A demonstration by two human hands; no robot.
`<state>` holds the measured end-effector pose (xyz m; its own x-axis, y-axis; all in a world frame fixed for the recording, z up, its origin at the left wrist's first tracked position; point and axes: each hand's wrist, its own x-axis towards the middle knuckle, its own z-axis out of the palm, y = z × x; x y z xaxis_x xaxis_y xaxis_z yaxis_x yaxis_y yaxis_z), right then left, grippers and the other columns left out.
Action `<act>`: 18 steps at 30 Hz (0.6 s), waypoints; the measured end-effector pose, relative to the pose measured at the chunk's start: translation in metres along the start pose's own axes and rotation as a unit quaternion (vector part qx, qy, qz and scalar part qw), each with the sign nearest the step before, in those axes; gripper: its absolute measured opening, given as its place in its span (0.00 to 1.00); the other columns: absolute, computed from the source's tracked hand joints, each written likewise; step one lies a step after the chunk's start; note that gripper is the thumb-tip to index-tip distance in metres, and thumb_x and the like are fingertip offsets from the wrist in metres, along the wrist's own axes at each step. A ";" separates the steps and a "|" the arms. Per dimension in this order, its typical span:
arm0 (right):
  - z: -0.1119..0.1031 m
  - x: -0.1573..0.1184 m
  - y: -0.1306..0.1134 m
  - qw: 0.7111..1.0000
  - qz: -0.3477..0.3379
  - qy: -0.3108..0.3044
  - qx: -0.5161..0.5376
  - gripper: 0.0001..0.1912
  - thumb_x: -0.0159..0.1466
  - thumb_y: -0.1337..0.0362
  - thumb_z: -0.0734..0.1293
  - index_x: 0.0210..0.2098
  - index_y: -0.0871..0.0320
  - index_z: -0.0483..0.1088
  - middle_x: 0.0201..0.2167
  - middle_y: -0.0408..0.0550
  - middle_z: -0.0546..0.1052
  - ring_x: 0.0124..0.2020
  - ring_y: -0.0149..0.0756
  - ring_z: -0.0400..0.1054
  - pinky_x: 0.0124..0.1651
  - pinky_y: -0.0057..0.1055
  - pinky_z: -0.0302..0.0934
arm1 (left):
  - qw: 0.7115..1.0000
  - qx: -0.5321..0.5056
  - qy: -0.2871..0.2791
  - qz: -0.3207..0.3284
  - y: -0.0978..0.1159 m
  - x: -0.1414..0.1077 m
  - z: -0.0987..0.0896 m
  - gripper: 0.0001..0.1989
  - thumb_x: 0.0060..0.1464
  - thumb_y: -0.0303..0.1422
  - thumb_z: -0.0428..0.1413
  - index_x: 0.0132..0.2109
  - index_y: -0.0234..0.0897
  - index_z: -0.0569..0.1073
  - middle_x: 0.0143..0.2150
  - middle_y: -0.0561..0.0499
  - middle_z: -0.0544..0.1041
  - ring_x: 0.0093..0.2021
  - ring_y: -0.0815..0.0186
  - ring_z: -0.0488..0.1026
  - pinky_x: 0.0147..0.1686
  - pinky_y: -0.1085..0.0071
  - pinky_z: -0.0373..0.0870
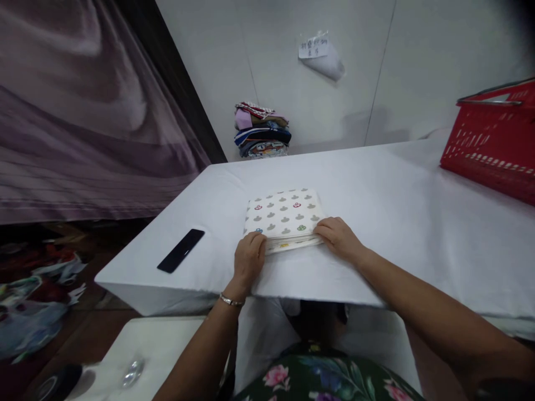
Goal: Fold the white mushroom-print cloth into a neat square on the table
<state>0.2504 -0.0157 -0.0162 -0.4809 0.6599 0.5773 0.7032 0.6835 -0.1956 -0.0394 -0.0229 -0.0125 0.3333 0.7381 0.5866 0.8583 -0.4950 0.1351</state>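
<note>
A folded white cloth (284,214) with grey, red, blue and green mushroom-like prints lies flat on the white-covered table (376,223). Its layers show along the near edge. My left hand (249,255) grips the near left corner, fingers on top and thumb toward the edge. At the near right corner, my right hand (337,236) pinches the cloth the same way. Both hands are closed on the fabric, with the undersides of the fingers partly hidden.
Left of the cloth lies a black phone (181,250). A red basket (497,139) stands at the right end of the table. Beyond the far edge rises a stack of folded fabrics (263,131) against the wall. A white stool (142,356) is at lower left.
</note>
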 end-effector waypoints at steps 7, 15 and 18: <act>0.003 -0.001 0.001 1.000 -0.014 -0.012 -0.017 0.18 0.60 0.77 0.55 0.38 0.55 0.72 0.39 0.50 0.72 0.39 0.38 0.63 0.41 0.35 0.54 | 0.999 0.012 -0.003 0.036 -0.001 -0.007 0.000 0.13 0.57 0.24 0.46 0.39 0.38 0.74 0.52 0.45 0.70 0.47 0.62 0.69 0.45 0.65 0.67; 0.001 -0.001 -0.002 0.999 -0.014 -0.037 -0.031 0.12 0.64 0.66 0.59 0.43 0.55 0.71 0.42 0.53 0.71 0.41 0.40 0.62 0.41 0.37 0.52 | 0.994 0.061 -0.083 0.041 0.006 0.002 -0.008 0.10 0.57 0.34 0.52 0.45 0.41 0.74 0.55 0.44 0.69 0.46 0.58 0.69 0.43 0.61 0.67; 0.002 0.000 -0.003 0.998 -0.003 -0.044 -0.052 0.12 0.66 0.64 0.58 0.43 0.55 0.71 0.42 0.53 0.71 0.42 0.41 0.62 0.42 0.36 0.52 | 0.991 0.079 -0.103 0.027 0.008 0.006 -0.009 0.10 0.56 0.35 0.53 0.44 0.41 0.74 0.56 0.45 0.67 0.47 0.57 0.69 0.44 0.59 0.67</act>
<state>0.2475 -0.0168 -0.0171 -0.5256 0.6842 0.5057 0.7489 0.6541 -0.1066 -0.0336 -0.0266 -0.0007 0.4395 0.7985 0.4115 0.8819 -0.4705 -0.0289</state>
